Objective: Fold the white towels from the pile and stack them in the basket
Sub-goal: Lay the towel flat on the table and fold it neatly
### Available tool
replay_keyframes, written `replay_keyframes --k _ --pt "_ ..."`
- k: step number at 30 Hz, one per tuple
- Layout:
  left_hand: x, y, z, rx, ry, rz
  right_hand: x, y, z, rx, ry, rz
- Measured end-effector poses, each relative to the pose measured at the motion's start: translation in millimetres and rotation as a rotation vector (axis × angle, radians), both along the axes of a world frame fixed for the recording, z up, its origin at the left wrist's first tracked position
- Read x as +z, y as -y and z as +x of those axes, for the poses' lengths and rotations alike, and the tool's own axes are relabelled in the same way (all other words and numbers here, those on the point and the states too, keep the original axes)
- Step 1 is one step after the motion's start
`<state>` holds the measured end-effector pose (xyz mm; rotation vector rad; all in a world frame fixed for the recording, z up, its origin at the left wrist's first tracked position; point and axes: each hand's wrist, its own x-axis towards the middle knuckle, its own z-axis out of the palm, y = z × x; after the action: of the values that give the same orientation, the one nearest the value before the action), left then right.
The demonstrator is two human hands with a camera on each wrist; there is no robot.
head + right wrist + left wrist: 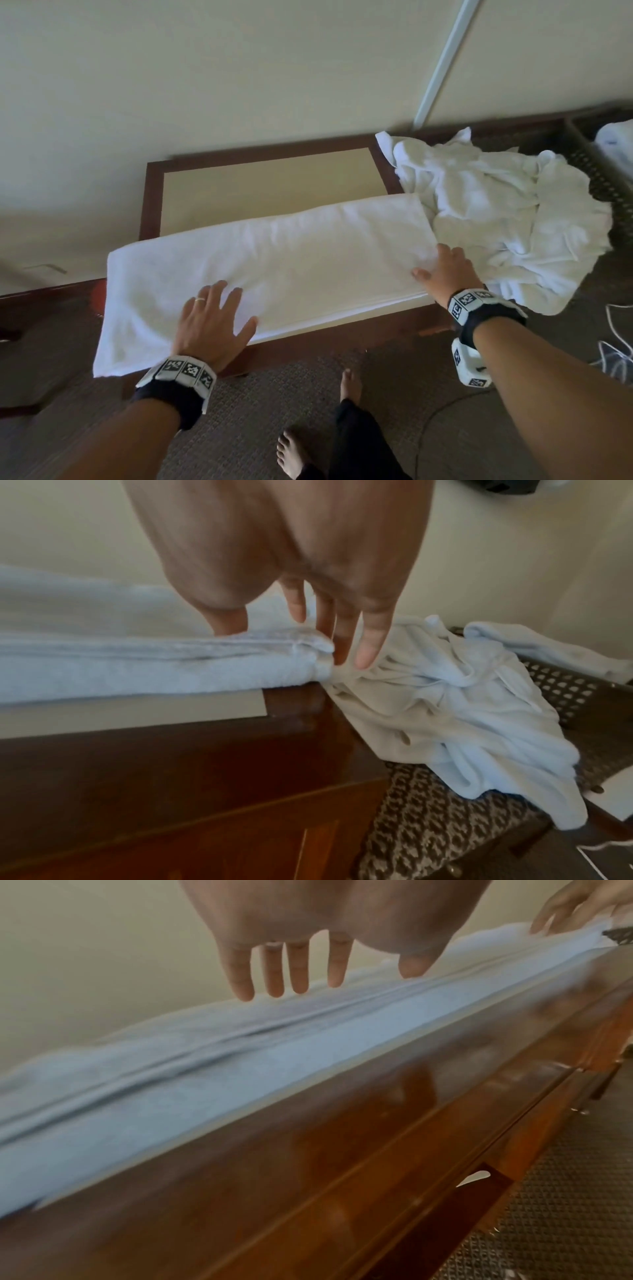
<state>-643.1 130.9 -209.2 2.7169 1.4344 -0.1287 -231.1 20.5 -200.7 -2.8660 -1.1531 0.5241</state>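
Note:
A white towel [274, 253], folded lengthwise into a long strip, lies across the wooden table [267, 178]; its left end hangs over the table's edge. My left hand [214, 318] lies flat with spread fingers on the towel's near left part [205, 1053]. My right hand [442, 270] rests with straight fingers on the towel's right end [171, 658], beside the pile. The pile of crumpled white towels [507, 212] lies to the right [462, 710]. The dark woven basket [596, 168] stands at the far right with white cloth [616, 144] in it.
The table stands against a pale wall [205, 68]. Patterned carpet [274, 394] covers the floor, with my bare feet [349, 383] near the table. White cables [616, 356] lie on the floor at the right.

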Motion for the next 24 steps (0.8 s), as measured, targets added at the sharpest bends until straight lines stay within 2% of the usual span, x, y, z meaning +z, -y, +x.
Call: replay_keyframes --k 5,12,15,22,24 --pt "-10 7 27 0.084 0.065 -0.022 -15 -8 27 -0.136 -0.259 0.017" --pt "-10 2 50 0.154 0.129 -0.063 7 -47 62 -0.13 -0.309 0.038" --pt "-10 -2 70 0.129 0.127 -0.064 33 -85 83 -0.029 -0.207 0.119" --pt "3 -24 123 0.118 0.107 -0.119 132 -169 124 0.041 0.056 0.61" --pt "3 -32 127 0.131 0.114 -0.155 155 -181 125 0.07 0.1 0.687"
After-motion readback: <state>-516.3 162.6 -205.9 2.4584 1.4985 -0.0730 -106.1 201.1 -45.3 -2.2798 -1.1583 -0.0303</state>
